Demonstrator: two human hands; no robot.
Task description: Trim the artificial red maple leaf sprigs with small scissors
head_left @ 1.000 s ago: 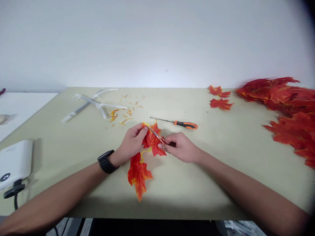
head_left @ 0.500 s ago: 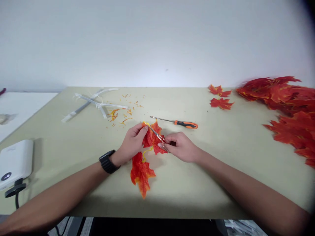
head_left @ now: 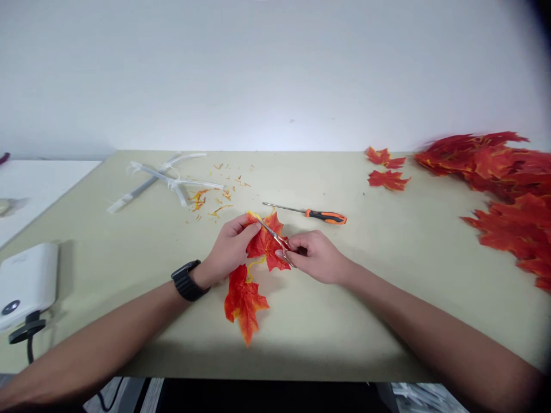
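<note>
My left hand pinches the left edge of a red artificial maple leaf between thumb and fingers. From that leaf a second, orange-red leaf hangs on a yellow stem, lower and nearer to me. My right hand is closed on the handles of small metal scissors. The blades point up and left across the upper leaf, their tips at its yellow edge beside my left thumb. Whether the blades are parted is too fine to tell. A screwdriver with an orange and black handle lies just beyond my hands.
Yellow-orange trimmings are scattered at centre left, near crossed clear plastic strips. Two joined leaves lie at the back right, beside a large heap of red leaves. A white device with a cable stands at the left.
My left hand and the leaves have shifted slightly left. The scissors and my right hand stay almost in place.
</note>
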